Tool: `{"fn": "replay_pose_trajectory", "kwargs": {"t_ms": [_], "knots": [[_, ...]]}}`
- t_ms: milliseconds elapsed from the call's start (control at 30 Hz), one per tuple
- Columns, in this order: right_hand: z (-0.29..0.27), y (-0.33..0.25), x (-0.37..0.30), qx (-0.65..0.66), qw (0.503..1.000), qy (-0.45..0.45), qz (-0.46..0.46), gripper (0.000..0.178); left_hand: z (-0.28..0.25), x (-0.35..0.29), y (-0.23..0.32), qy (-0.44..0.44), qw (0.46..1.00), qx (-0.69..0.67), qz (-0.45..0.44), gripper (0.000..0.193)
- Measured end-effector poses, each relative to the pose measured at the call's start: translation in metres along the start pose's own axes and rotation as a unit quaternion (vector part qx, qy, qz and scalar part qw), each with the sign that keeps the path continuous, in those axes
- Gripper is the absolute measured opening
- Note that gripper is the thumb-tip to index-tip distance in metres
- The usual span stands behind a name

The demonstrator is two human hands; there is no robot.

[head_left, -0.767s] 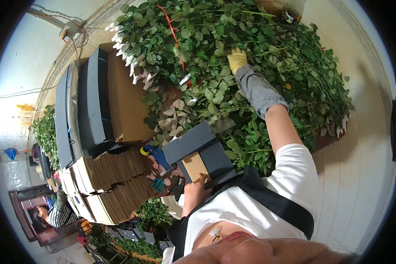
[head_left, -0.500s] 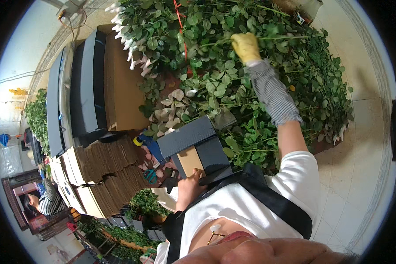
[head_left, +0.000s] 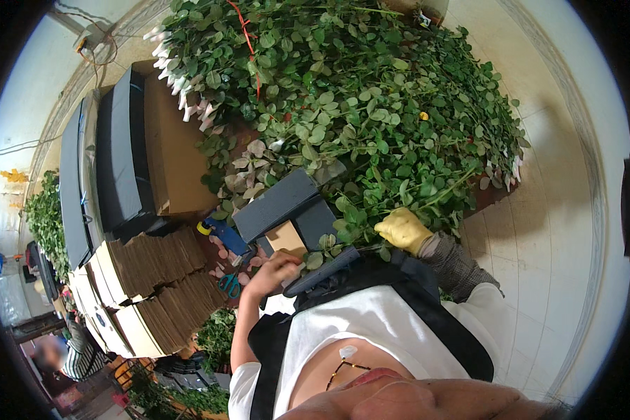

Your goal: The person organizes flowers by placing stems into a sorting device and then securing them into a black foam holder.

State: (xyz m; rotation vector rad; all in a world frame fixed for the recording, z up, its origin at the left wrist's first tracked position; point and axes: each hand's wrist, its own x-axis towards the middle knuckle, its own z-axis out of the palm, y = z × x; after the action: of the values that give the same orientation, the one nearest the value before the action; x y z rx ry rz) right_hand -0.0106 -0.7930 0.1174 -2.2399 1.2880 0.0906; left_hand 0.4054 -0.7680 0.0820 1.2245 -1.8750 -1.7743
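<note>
My right hand (head_left: 404, 231), in a yellow glove with a grey knitted sleeve, is close to my body at the near edge of the leafy pile. Its fingers are wrapped round a leafy rose stem, mostly hidden by the glove and foliage. Bare and curled, my left hand (head_left: 280, 271) is beside a brown cardboard piece (head_left: 287, 238) on a dark grey box (head_left: 276, 208); what its fingers hold, if anything, is hidden. A few green leaves (head_left: 323, 253) lie just right of it, over the dark board. The large pile of rose stems (head_left: 371, 133) spreads ahead.
White- and pink-sleeved flower heads (head_left: 171, 73) line the pile's left end. Left are dark grey cartons (head_left: 119, 140) and stacked flat cardboard (head_left: 164, 262). Teal scissors (head_left: 229, 285) and a blue tool (head_left: 225, 236) lie beside the grey box. Another person (head_left: 80, 357) is far left.
My right hand has come back from the far part of the pile to near my body. My left hand's extended finger has curled in. The view has shifted a little.
</note>
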Motion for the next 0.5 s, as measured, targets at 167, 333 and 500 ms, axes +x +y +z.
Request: {"fn": "replay_pose_trajectory", "kwargs": {"t_ms": [167,333,500], "knots": [[-0.001,0.025,0.004,0.162,0.980,-0.117,-0.003,0.046,0.035,-0.005,0.016,0.111,0.978,0.178,0.001,0.028],[-0.110,0.035,0.081,0.144,0.987,0.026,-0.064,0.056,0.042,-0.009,0.012,0.156,0.984,0.077,-0.041,0.025],[-0.131,0.061,0.259,0.248,0.943,0.214,-0.056,0.043,0.039,-0.008,0.023,0.151,0.983,0.082,-0.057,0.023]]}}
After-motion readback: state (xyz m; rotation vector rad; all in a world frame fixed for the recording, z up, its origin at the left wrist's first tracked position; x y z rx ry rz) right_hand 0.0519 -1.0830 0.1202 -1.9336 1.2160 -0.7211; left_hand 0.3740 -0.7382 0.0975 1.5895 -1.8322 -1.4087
